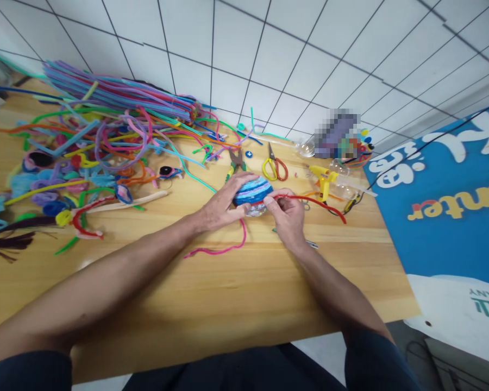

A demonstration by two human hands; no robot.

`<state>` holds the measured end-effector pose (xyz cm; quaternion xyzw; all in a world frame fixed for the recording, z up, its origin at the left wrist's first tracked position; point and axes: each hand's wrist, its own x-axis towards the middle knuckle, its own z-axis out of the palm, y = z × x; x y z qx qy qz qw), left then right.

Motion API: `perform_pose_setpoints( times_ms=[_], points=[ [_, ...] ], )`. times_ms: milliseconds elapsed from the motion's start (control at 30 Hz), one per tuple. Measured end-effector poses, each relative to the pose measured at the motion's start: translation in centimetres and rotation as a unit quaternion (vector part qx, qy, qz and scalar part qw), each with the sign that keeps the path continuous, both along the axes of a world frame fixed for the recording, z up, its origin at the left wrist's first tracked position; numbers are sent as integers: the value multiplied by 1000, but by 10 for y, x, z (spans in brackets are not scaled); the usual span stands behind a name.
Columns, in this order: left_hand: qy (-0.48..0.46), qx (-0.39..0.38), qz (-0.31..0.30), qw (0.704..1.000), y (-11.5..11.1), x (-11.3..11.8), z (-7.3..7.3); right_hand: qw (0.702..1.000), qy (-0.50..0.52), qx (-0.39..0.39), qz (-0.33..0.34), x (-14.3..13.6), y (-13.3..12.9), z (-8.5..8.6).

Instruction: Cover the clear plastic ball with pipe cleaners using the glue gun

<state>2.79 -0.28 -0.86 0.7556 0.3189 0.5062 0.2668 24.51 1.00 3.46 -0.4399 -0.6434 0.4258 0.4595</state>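
A ball (252, 191) wrapped in blue, light blue and lilac bands sits between my hands over the table, its lower part pale and partly see-through. My left hand (224, 206) is closed round the ball's left side. Pinched in the fingers of my right hand (287, 217) is a red pipe cleaner (321, 203), which lies against the ball's right side and trails off to the right. From under the ball a pink pipe cleaner (228, 251) curls down onto the wood. My fingers hide some of the ball's edge.
Pliers (237, 162) and scissors (274, 165) lie behind the ball. A yellow glue gun (325, 179) stands at the right near clear plastic balls (305, 148). Heaped pipe cleaners (118, 100) cover the table's left. A blue printed board (444, 228) borders the right edge.
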Motion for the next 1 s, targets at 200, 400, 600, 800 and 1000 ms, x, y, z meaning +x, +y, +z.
perform_pose_setpoints(
  times_ms=[200, 400, 600, 800, 1000],
  points=[
    [-11, -2, 10, 1000, 0, 4, -1, 1000, 10, 8, -3, 0, -2, -1],
    [-27, -58, 34, 997, -3, 6, 6, 1000, 17, 7, -1, -1, -6, -2],
    [-16, -66, 34, 997, -4, 5, 8, 999, 48, 4, -9, 0, -4, -7],
    [-16, -40, 30, 999, -1, 6, 5, 998, 59, -7, -16, 0, -3, -9],
    [-8, -28, 24, 999, -1, 4, 6, 998, 58, -10, -19, -2, -2, -9]
  ],
)
